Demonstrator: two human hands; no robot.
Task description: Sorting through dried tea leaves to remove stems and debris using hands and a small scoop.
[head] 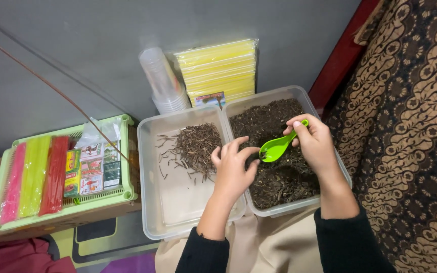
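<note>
My right hand (315, 143) grips a bright green plastic spoon (276, 147) over a clear tub (330, 151) filled with dark dried leaves (279, 177). A few dark bits lie in the spoon's bowl. My left hand (232, 166) hovers beside the spoon, with its fingers curled and its thumb and fingertips close to the bowl; whether they pinch anything I cannot tell. A second clear tub (178, 202) on the left holds a small pile of thin brown twigs (197, 146).
A stack of clear plastic cups (164, 81) and a pack of yellow straws (221, 71) lean on the grey wall. A green basket (61, 177) at left holds pink, yellow and red straws and small packets. Patterned brown fabric (410, 136) lies at right.
</note>
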